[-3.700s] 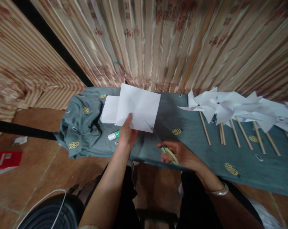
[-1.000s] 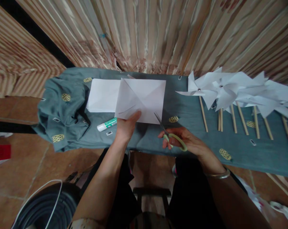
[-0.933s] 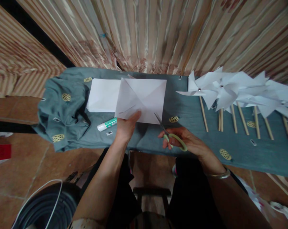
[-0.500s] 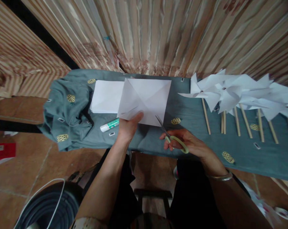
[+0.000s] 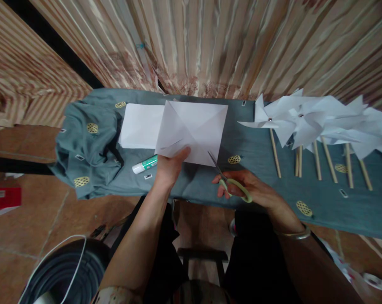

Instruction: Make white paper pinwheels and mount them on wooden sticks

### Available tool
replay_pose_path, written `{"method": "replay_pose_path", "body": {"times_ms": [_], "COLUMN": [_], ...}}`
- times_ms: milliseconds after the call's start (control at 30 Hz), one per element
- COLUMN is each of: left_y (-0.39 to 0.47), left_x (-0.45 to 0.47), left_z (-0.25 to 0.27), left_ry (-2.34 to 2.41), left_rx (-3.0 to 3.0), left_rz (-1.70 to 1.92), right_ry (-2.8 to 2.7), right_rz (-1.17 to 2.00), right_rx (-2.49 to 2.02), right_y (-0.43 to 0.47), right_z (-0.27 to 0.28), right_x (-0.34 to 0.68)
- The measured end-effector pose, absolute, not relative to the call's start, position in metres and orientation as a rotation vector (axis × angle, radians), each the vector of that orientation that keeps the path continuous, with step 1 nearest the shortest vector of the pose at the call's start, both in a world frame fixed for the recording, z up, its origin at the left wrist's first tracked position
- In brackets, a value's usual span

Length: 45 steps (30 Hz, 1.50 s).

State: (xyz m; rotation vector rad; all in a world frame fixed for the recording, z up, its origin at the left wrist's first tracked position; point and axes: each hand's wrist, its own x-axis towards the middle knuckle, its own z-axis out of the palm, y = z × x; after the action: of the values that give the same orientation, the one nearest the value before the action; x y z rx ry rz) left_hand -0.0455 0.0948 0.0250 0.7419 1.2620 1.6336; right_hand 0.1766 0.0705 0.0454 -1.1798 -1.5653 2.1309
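My left hand (image 5: 172,164) grips the near edge of a white square sheet of paper (image 5: 206,120), its thumb on top. Diagonal creases cross the sheet, and a slit runs in from its near left corner. Closed around the handles of pale green scissors (image 5: 229,185), my right hand (image 5: 247,183) is just off the sheet's near right side. The blade tips lie over or at the paper near that corner; whether they are cutting I cannot tell. Beside my left hand rests a white and green glue stick (image 5: 144,164), partly hidden by it.
Left of the held sheet is a stack of white paper (image 5: 140,126). Several white paper pinwheels (image 5: 304,118) on wooden sticks lie to the right. Bunched grey-green cloth (image 5: 89,147) covers the left end. A striped curtain (image 5: 203,50) hangs behind; a dark round container (image 5: 64,270) stands below left.
Almost nothing differs. The view has shifted slightly; both hands keep their grips, with the scissors by the same corner of the paper.
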Motion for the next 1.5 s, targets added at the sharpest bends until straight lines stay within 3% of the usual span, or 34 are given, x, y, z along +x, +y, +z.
{"method": "replay_pose_path", "body": {"times_ms": [1500], "left_y": [0.0876], "left_x": [-0.0469], "left_z": [0.027], "left_ry": [1.298], "left_rx": [0.724], "left_rz": [1.561], "right_ry": [-1.377], "right_rz": [2.135], "right_rx": [-1.277], "right_y": [0.0727], "right_z": [0.0412], "right_x": [0.169]}}
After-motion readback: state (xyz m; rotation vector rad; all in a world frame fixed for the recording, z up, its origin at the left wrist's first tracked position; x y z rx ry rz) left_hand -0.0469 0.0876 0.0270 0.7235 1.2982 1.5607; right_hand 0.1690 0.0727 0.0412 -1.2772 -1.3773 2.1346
